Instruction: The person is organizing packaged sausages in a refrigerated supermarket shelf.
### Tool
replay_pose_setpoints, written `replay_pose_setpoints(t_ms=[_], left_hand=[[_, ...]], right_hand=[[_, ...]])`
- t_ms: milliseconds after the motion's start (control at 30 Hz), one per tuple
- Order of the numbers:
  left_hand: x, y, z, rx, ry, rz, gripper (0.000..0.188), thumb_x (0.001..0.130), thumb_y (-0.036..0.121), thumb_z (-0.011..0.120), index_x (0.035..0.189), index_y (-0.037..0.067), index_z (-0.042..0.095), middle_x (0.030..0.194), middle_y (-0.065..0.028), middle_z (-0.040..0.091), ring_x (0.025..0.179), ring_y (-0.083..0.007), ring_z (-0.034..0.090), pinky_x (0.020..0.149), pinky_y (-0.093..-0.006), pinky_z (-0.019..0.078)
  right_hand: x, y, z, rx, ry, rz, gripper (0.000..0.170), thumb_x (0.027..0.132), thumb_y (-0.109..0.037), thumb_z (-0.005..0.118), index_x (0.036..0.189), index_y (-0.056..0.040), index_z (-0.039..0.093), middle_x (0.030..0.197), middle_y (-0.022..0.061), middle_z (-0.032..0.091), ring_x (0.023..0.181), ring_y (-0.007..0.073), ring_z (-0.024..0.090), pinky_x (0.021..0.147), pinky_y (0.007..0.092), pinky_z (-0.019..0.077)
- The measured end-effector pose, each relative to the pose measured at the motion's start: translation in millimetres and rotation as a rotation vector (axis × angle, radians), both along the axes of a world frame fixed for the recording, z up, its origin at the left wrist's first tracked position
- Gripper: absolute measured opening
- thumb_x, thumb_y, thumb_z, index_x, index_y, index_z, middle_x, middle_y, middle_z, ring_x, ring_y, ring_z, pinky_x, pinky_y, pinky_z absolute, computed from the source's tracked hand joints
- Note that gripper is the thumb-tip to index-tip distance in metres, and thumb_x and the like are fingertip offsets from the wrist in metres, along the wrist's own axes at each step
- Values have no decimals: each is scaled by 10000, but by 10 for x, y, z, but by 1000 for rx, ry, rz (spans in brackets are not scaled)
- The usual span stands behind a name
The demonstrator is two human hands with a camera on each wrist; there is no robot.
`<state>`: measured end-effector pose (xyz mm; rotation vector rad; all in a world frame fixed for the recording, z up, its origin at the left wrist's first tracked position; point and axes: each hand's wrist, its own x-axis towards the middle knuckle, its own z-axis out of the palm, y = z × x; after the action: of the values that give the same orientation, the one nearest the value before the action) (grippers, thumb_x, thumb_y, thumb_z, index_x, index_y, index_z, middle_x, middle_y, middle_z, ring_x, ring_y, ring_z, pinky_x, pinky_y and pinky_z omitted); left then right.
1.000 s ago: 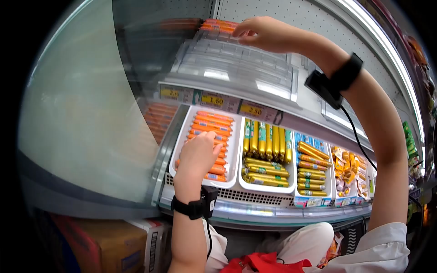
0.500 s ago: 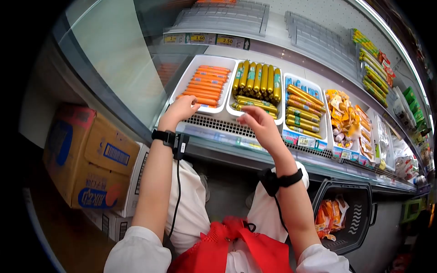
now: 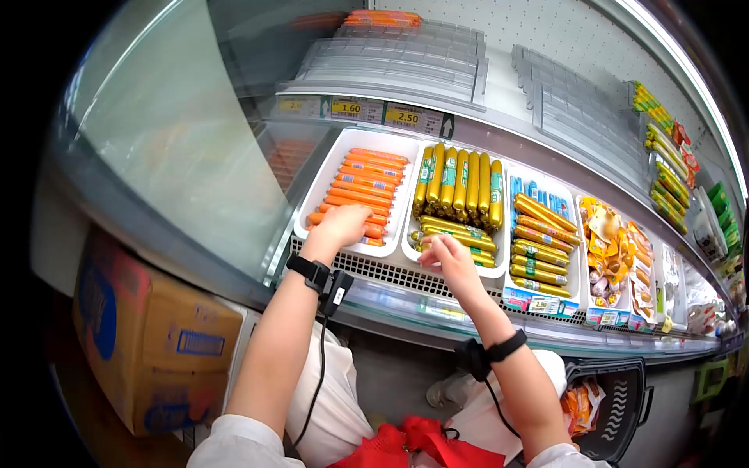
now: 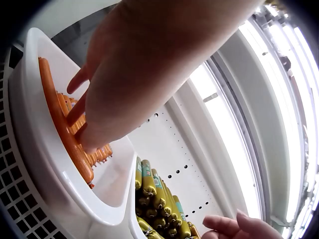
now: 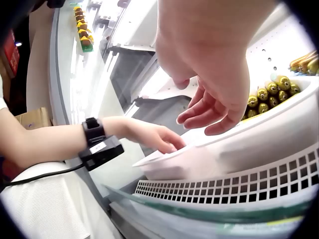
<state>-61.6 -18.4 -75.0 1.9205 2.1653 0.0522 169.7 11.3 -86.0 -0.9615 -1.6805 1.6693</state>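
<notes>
Orange-wrapped sausages (image 3: pixel 367 179) lie in a row in a white tray (image 3: pixel 327 176) at the left of the lower shelf. My left hand (image 3: pixel 340 226) is over the front of this tray. In the left wrist view its fingers reach down onto the frontmost sausage (image 4: pixel 62 122), fairly straight and spread. My right hand (image 3: pixel 456 267) hovers at the front of the neighbouring tray of gold-wrapped sausages (image 3: pixel 460 186), fingers loosely bent. Nothing shows between those fingers in the right wrist view.
Further right stand a tray of mixed sausages (image 3: pixel 540 253) and a tray of orange snack packs (image 3: pixel 608 242). Above is a shelf with clear racks (image 3: pixel 398 66) and price tags (image 3: pixel 406 117). A glass side panel (image 3: pixel 168 132) and a cardboard box (image 3: pixel 160 335) are at left, a dark basket (image 3: pixel 616 421) at lower right.
My right hand has come down from the orange sausages on the upper shelf to the front of the gold sausages. My left hand stays at the orange sausage tray, now nearer its front.
</notes>
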Motion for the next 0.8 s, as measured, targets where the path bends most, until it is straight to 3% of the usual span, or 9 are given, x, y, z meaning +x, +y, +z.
replay_pose_setpoints(t_ms=[33, 200, 333, 400, 533, 600, 633, 700, 800], left_hand=[[-9, 89, -34, -87, -20, -31, 271, 780, 140, 545, 1044, 84, 571, 1046, -113, 578, 981, -283, 543, 832, -381, 432], [-77, 239, -51, -130, -74, -137, 244, 650, 77, 613, 894, 64, 610, 938, -91, 593, 932, -259, 556, 814, -346, 444], [-150, 284, -82, -168, -113, -158, 243, 636, 76, 635, 877, 62, 609, 939, -87, 593, 918, -253, 555, 797, -342, 448], [-96, 328, 40, -209, 20, -220, 234, 634, 86, 649, 860, 51, 602, 922, -89, 594, 882, -248, 565, 756, -356, 457], [-112, 255, 65, 63, 47, -328, 255, 646, 84, 657, 881, 35, 573, 867, -92, 595, 792, -261, 574, 681, -364, 463], [-56, 135, 320, 345, -312, -210, 232, 708, 94, 637, 907, 37, 532, 754, -67, 563, 672, -213, 558, 606, -307, 452], [-43, 91, 426, 351, -313, -214, 232, 708, 94, 637, 907, 37, 532, 754, -67, 563, 672, -213, 558, 606, -307, 452], [-26, 5, 599, 638, -712, -93, 190, 786, 106, 581, 937, 42, 485, 680, -33, 501, 626, -135, 520, 573, -245, 425], [18, -154, 701, 570, -1160, -75, 239, 841, 178, 506, 1022, 44, 427, 734, -21, 480, 662, -94, 523, 631, -232, 447]], right_hand=[[37, -90, 5, -78, -33, 19, 261, 903, -214, 436, 978, 14, 538, 742, 65, 613, 692, 127, 578, 649, 257, 455], [264, -323, 176, 46, -249, 272, 264, 888, -192, 479, 1085, -16, 483, 818, 96, 626, 786, 151, 595, 710, 271, 456], [372, -173, 224, 72, -286, 264, 233, 885, -165, 470, 1057, -11, 500, 805, 93, 626, 767, 153, 597, 699, 273, 461], [463, -70, 167, 102, -292, 236, 229, 889, -155, 458, 1053, -2, 503, 789, 91, 622, 752, 149, 599, 700, 267, 470], [499, 106, 197, 47, -223, 142, 244, 896, -164, 446, 1029, 30, 511, 809, 83, 616, 759, 141, 598, 695, 262, 479], [417, 77, 308, -2, -155, 100, 256, 898, -177, 444, 1023, 35, 514, 814, 77, 603, 761, 137, 592, 684, 253, 478], [376, 36, 369, -17, -127, 97, 274, 894, -197, 455, 1034, 31, 512, 836, 77, 591, 763, 135, 589, 677, 249, 476], [327, -64, 458, 31, -133, 94, 318, 896, -224, 450, 1090, 27, 477, 942, 92, 568, 783, 138, 586, 679, 252, 474], [296, -205, 589, 16, -137, 71, 398, 928, -266, 390, 1239, -24, 336, 1079, 103, 522, 840, 123, 566, 717, 248, 456]])
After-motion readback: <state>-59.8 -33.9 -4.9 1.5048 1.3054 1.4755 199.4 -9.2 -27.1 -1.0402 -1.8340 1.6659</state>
